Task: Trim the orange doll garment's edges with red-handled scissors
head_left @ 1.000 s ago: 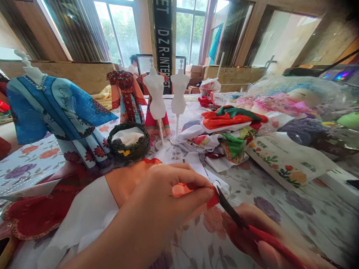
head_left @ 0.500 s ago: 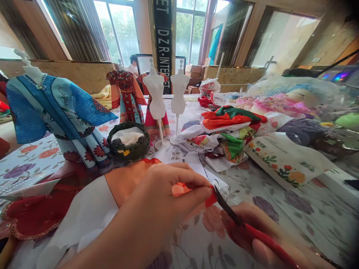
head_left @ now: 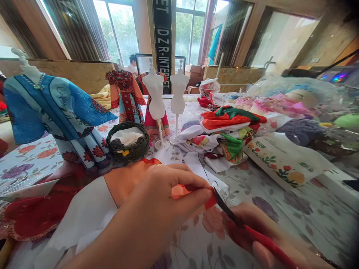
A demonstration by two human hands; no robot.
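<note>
My left hand pinches a piece of red fabric between thumb and fingertips. More orange-red cloth spreads beneath and behind the hand, with a sheer white part to its left. My right hand is closed around red-handled scissors. The dark blades touch the red fabric just beside my left fingertips; whether they are fully closed is hard to see. Under the fabric's far side lies white printed paper. A deep red fabric piece rests at the left.
Beyond my hands stand a dark woven basket, two white mini mannequins and a mannequin in a blue robe. Folded clothes, a floral tissue pack and plastic-wrapped goods occupy the right. A person is in the background.
Almost nothing differs. The view has shifted very slightly, and both hands keep their hold at the red fabric.
</note>
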